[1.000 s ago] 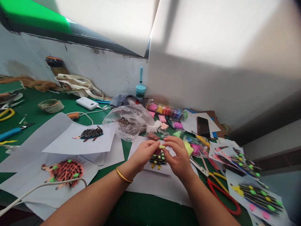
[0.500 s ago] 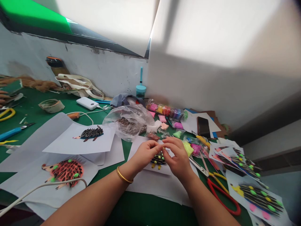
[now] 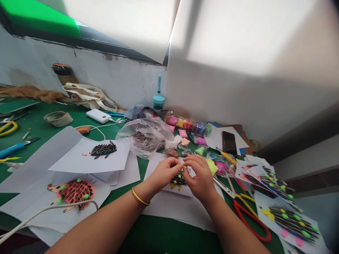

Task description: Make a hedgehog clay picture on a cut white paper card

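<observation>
- Head view, only one: L hand [image 3: 168, 171] & R hand [image 3: 197, 173] meet fingertip to fingertip, just above the hedgehog pic [image 3: 178, 178].
- Yellow clay bit [image 3: 185, 167] is at the fingertips, mostly hidden; 1 s ago it stuck out more.
- Means (my read): bit's prob. being pinched/rolled b/w fingers, i.e. shaping, not yet on the pic.
- R fingers: narrow, thumb & forefinger on the bit. L fingers: narrow too, tips right at it; can't tell if they grip it or just touch.
- Hedgehog pic partly covered by hands; yellow feet & some pale dots visible, same spot as 1 s ago.
- Packet of yellow clay [image 3: 211, 167] just beyond R hand, unmoved; scissors [image 3: 234, 194] beside R forearm, ditto.
- L edge of view: other person's hand, there 0.5 s ago, now gone; green board [image 3: 18, 105] lies flat on counter [image 3: 159, 229]. Prob. no bearing on the clay work.
</observation>
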